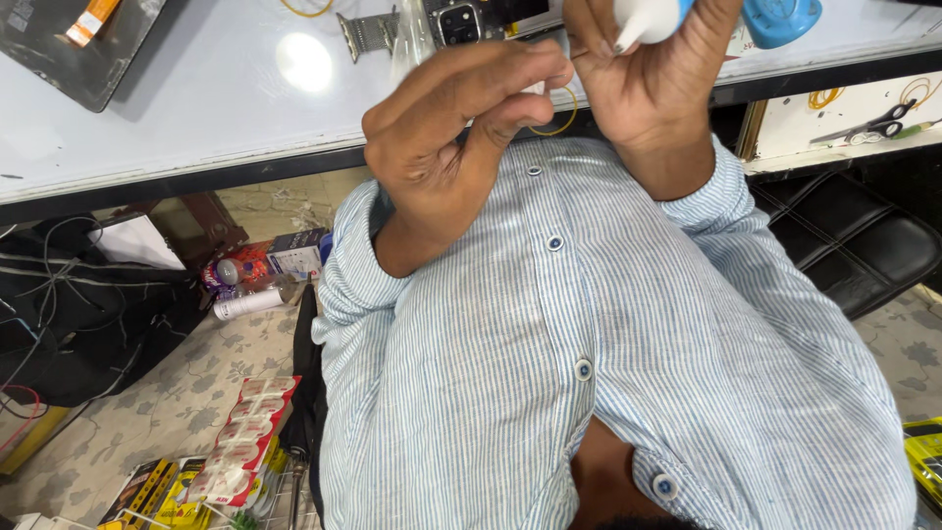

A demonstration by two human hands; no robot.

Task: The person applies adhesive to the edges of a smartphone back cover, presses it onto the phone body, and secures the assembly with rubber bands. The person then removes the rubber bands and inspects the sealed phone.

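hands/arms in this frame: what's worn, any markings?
Both hands, left hand and right hand, are bare: no gloves, rings or watch visible. Sleeves of a white shirt with thin blue stripes are rolled up the forearms. Small blue buttons run down the front.

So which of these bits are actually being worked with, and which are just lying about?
In hand:
left hand, pinching something small, too hidden to identify
right hand, holding a white nozzled bottle
phone, back up, just beyond the hands

Lying about:
rubber band
scissors
spray can on the floor
blister packs

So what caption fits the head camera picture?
Left hand and right hand, gripping a white nozzle, meet above a striped shirt.
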